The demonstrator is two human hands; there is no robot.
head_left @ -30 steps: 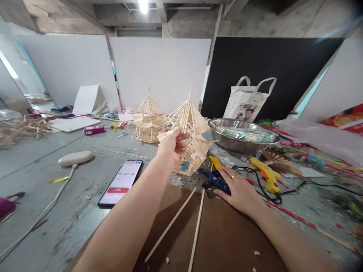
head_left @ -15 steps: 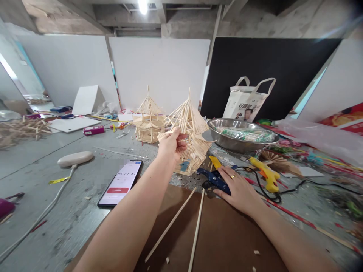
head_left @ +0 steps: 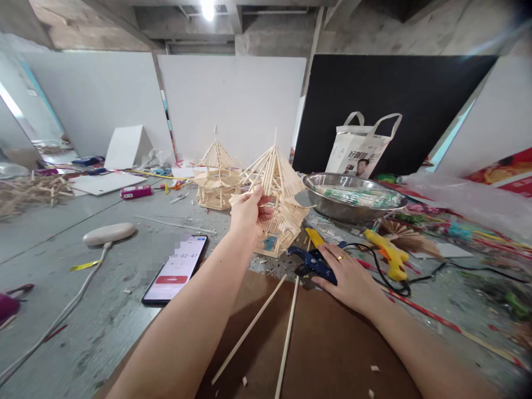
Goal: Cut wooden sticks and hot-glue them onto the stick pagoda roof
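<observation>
A small pavilion (head_left: 286,174) built of pale wooden sticks, with a pointed roof, stands ahead of me. My left hand (head_left: 252,210) is closed on its near left side, thumb up at the roof edge; the fingertips are partly hidden. On the right, my right hand (head_left: 344,274) lies over a blue hand cutter (head_left: 311,261), its handles between thumb and fingers. The cutter's jaws point left, beside the pavilion's base. Two loose sticks (head_left: 286,338) lie below the hands on a brown surface (head_left: 332,343).
A second stick pavilion (head_left: 215,180) stands behind to the left. A steel basin (head_left: 353,216) holds wrapped sticks. A yellow glue gun (head_left: 390,255) with a black cord lies right of my hand. Left are a phone (head_left: 177,271) and a white corded device (head_left: 108,234).
The view has shifted very slightly. Both hands, the pavilion and the cutter keep their places.
</observation>
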